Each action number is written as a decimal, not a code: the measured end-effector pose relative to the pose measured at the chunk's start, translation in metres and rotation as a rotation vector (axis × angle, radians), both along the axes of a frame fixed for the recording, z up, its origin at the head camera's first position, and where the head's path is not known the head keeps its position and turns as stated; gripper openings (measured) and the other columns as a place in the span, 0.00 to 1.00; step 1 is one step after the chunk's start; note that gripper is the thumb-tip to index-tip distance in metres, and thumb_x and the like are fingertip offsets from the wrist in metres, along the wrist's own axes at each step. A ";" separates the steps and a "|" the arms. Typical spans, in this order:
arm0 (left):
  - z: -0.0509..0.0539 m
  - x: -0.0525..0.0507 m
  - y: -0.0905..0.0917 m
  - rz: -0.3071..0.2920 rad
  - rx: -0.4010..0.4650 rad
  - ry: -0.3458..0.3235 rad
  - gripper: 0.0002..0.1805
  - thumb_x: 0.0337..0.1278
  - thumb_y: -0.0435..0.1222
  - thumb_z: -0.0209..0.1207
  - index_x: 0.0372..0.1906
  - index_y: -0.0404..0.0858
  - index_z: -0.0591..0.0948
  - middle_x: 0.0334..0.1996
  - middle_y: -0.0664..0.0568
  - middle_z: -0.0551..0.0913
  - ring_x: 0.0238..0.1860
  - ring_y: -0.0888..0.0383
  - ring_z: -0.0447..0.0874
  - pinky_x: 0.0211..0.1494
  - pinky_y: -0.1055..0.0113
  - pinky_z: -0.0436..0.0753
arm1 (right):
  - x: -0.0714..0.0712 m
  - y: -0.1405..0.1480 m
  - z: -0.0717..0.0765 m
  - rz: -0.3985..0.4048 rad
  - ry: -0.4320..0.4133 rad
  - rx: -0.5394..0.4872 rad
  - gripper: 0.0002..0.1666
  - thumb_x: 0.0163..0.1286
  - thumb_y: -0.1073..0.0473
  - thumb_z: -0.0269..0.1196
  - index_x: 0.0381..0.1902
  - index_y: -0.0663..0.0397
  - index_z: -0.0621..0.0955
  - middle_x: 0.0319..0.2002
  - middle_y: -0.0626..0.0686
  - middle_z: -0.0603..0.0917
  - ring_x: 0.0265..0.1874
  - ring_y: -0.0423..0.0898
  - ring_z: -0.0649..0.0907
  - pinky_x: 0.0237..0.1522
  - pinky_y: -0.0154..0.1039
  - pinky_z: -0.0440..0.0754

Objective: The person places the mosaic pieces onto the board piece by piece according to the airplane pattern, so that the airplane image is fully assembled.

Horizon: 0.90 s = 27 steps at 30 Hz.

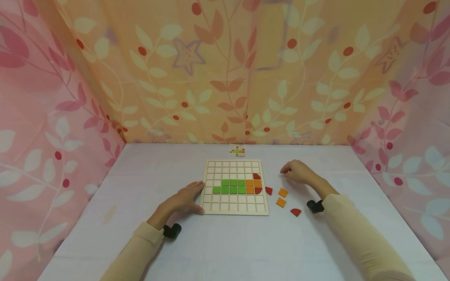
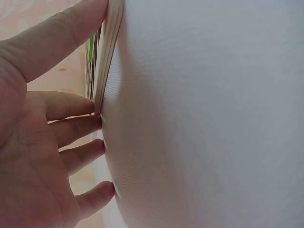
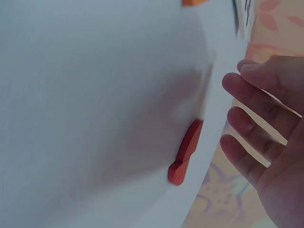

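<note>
My left hand (image 1: 184, 197) rests against the left edge of a square wooden grid board (image 1: 232, 209), thumb by the near corner and fingers extended along the side. On the board lie several green square tiles (image 1: 233, 183), three orange squares (image 1: 249, 182) and two red quarter-round tiles (image 1: 257, 176). To the right of the board, my right hand (image 1: 299, 171) hovers just above the table with fingers loosely bent, nothing visible in them. In the right wrist view, red tiles (image 3: 191, 140) lie on the table near its fingers.
Between board and right forearm lie loose orange squares (image 1: 281, 202) and red quarter-round tiles (image 1: 296, 212). A small pattern card (image 1: 237, 150) lies behind the board. The white-covered table (image 1: 225, 249) is bounded by floral curtains (image 1: 225, 78) at the back and sides.
</note>
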<state>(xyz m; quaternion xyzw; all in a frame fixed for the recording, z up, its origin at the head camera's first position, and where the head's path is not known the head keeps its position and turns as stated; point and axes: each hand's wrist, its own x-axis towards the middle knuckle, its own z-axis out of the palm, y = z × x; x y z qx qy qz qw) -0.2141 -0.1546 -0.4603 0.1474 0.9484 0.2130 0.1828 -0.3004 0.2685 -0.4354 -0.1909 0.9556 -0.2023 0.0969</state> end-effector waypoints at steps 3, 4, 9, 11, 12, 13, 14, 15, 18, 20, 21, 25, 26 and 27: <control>0.000 0.000 0.000 0.005 0.003 -0.003 0.57 0.40 0.46 0.75 0.76 0.37 0.57 0.77 0.44 0.55 0.78 0.43 0.47 0.77 0.42 0.52 | -0.001 0.011 -0.001 0.015 0.029 0.009 0.11 0.62 0.68 0.61 0.40 0.66 0.86 0.38 0.61 0.88 0.41 0.57 0.83 0.52 0.56 0.79; 0.000 0.000 0.000 0.009 0.003 -0.007 0.57 0.41 0.46 0.75 0.76 0.38 0.57 0.77 0.45 0.55 0.79 0.43 0.46 0.77 0.42 0.52 | -0.001 0.014 -0.001 0.015 0.035 0.007 0.11 0.61 0.68 0.61 0.39 0.66 0.86 0.38 0.61 0.88 0.42 0.58 0.83 0.53 0.56 0.79; -0.001 0.000 0.001 0.013 0.000 -0.008 0.57 0.40 0.46 0.75 0.76 0.38 0.57 0.77 0.45 0.55 0.79 0.43 0.46 0.77 0.41 0.52 | -0.003 0.029 -0.003 -0.006 0.044 0.007 0.13 0.59 0.71 0.57 0.39 0.67 0.86 0.37 0.62 0.88 0.42 0.59 0.82 0.51 0.57 0.79; -0.002 0.000 0.001 0.014 -0.001 -0.009 0.57 0.41 0.46 0.75 0.76 0.38 0.57 0.77 0.45 0.55 0.79 0.43 0.46 0.77 0.41 0.52 | -0.003 0.033 -0.005 -0.027 0.042 0.005 0.15 0.58 0.73 0.56 0.39 0.67 0.86 0.38 0.62 0.88 0.42 0.59 0.82 0.51 0.57 0.79; -0.002 0.000 0.000 0.015 0.000 -0.012 0.57 0.41 0.46 0.75 0.76 0.39 0.57 0.77 0.45 0.55 0.79 0.43 0.46 0.77 0.41 0.51 | -0.004 0.034 -0.006 -0.030 0.039 0.005 0.15 0.58 0.73 0.55 0.39 0.66 0.86 0.39 0.62 0.88 0.43 0.60 0.82 0.51 0.58 0.78; -0.002 0.000 0.000 0.012 -0.001 -0.010 0.57 0.41 0.46 0.75 0.76 0.38 0.57 0.77 0.45 0.55 0.78 0.43 0.47 0.77 0.41 0.52 | -0.004 0.034 -0.007 -0.030 0.030 0.004 0.16 0.58 0.74 0.55 0.39 0.66 0.86 0.39 0.62 0.87 0.43 0.60 0.82 0.52 0.58 0.78; -0.002 0.000 0.000 0.012 -0.003 -0.011 0.57 0.41 0.46 0.75 0.76 0.38 0.57 0.77 0.45 0.55 0.78 0.43 0.47 0.77 0.41 0.52 | -0.004 0.034 -0.008 -0.028 0.021 0.006 0.16 0.58 0.74 0.54 0.39 0.65 0.87 0.39 0.61 0.87 0.43 0.59 0.82 0.52 0.58 0.79; -0.002 0.000 0.000 0.011 -0.004 -0.011 0.57 0.41 0.46 0.75 0.76 0.38 0.57 0.77 0.45 0.55 0.78 0.43 0.47 0.77 0.41 0.52 | -0.005 0.034 -0.009 -0.024 0.012 0.008 0.17 0.59 0.74 0.54 0.39 0.63 0.87 0.40 0.61 0.88 0.44 0.59 0.82 0.53 0.58 0.78; -0.001 0.000 -0.001 0.014 0.001 -0.011 0.57 0.41 0.46 0.75 0.76 0.38 0.57 0.77 0.45 0.55 0.79 0.43 0.46 0.77 0.41 0.52 | -0.006 0.032 -0.011 0.006 -0.009 0.025 0.16 0.60 0.74 0.54 0.38 0.62 0.87 0.40 0.60 0.88 0.45 0.58 0.82 0.55 0.58 0.78; -0.001 0.000 -0.001 0.020 0.005 -0.014 0.57 0.41 0.46 0.75 0.76 0.39 0.57 0.77 0.45 0.55 0.79 0.43 0.46 0.77 0.42 0.51 | -0.006 0.031 -0.011 0.015 -0.010 0.036 0.16 0.61 0.74 0.55 0.38 0.62 0.87 0.40 0.60 0.88 0.45 0.59 0.82 0.55 0.59 0.78; -0.001 0.000 -0.001 0.018 0.008 -0.012 0.56 0.41 0.46 0.75 0.76 0.39 0.57 0.77 0.45 0.55 0.79 0.43 0.46 0.77 0.41 0.51 | -0.007 0.031 -0.011 0.015 -0.005 0.040 0.15 0.61 0.74 0.55 0.38 0.62 0.87 0.40 0.60 0.88 0.46 0.59 0.82 0.56 0.59 0.77; -0.001 0.000 -0.001 0.015 0.013 -0.015 0.56 0.42 0.46 0.75 0.76 0.38 0.57 0.77 0.44 0.55 0.78 0.42 0.46 0.77 0.41 0.52 | -0.008 0.033 -0.010 0.006 0.023 0.056 0.13 0.61 0.73 0.56 0.38 0.64 0.87 0.40 0.62 0.87 0.46 0.61 0.82 0.56 0.60 0.77; -0.001 0.000 -0.001 0.014 0.013 -0.013 0.56 0.41 0.46 0.75 0.76 0.38 0.57 0.77 0.44 0.55 0.78 0.42 0.47 0.77 0.41 0.52 | -0.008 0.034 -0.010 0.003 0.030 0.063 0.13 0.61 0.73 0.57 0.38 0.65 0.87 0.40 0.63 0.87 0.45 0.61 0.83 0.56 0.59 0.78; 0.000 0.000 0.000 0.014 0.014 -0.013 0.56 0.41 0.46 0.75 0.76 0.38 0.57 0.77 0.44 0.55 0.78 0.42 0.47 0.77 0.41 0.52 | -0.009 0.035 -0.009 -0.003 0.034 0.072 0.13 0.60 0.73 0.57 0.39 0.65 0.87 0.40 0.63 0.87 0.44 0.60 0.83 0.55 0.59 0.78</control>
